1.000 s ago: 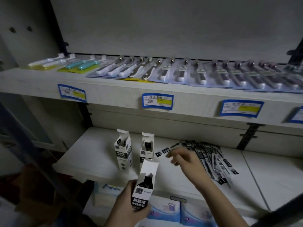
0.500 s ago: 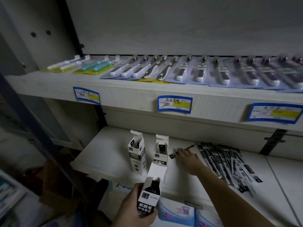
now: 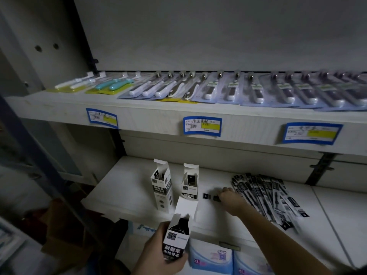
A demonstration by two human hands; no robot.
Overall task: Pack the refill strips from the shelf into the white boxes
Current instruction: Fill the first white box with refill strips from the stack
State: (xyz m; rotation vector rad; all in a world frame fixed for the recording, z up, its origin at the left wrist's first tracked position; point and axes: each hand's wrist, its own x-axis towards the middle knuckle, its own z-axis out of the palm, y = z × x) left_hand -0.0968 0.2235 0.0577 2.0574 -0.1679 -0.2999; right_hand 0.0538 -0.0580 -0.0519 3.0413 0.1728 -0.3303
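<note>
Head view, largest first: an upper shelf point(image 3: 178, 116) runs across the frame from nine to three o'clock, lined with carded blister packs point(image 3: 218, 90) and fronted by blue-and-yellow price labels point(image 3: 202, 126). Below it lies the lower shelf point(image 3: 127, 187), white, carrying the task's things.

At about four o'clock on that shelf the refill strips point(image 3: 266, 195) lie fanned in a loose pile, their long axes running roughly from eleven to five o'clock. Two white boxes point(image 3: 161, 187) stand upright at about seven o'clock of frame centre, flaps up; dark contents show in their mouths.

The right hand point(image 3: 231, 198) rests palm-down on the shelf between the standing boxes and the pile, fingers curled down over the near ends of a couple of separated strips point(image 3: 211, 197), whose dark tips poke out at its nine o'clock side. Whether it has them pinched or is only pressing on them I cannot tell.

The left hand point(image 3: 158, 255), at six o'clock, grips a third box point(image 3: 177, 237) upright, flap open, mouth tilted up toward twelve o'clock.

The relation that matters: the main pile lies at three o'clock of the right hand, just beside it, while the open box waits at its seven o'clock. The right hand is plainly the nearer one for lifting strips, which would likely need turning end-on to enter the mouth.
</note>
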